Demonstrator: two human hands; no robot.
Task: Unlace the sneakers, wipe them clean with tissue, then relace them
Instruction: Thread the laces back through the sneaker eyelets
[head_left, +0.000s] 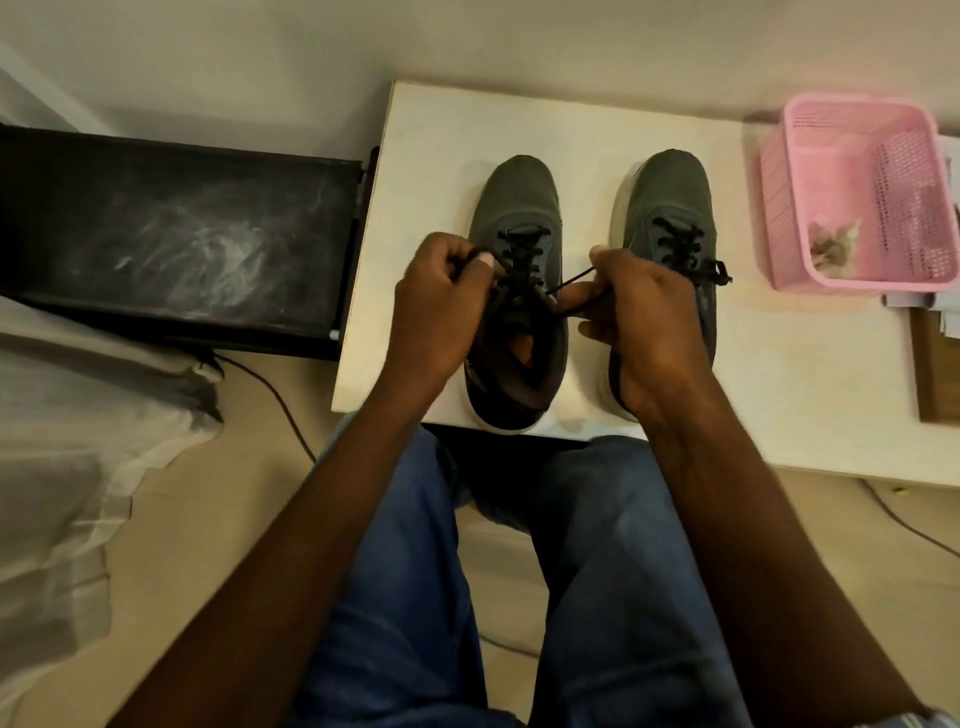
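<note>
With each hand pinching a lace end: left hand (436, 306), right hand (644, 317), left sneaker (519, 291) between them.

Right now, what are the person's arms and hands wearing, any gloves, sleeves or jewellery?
Left hand and right hand are bare: no gloves, rings or watch visible. Both forearms are uncovered to the frame's lower edge. A striped cloth edge shows by the right arm at the bottom corner.

White table (649, 379), two grey sneakers (519, 208) (670, 192), pink basket (862, 192)
</note>
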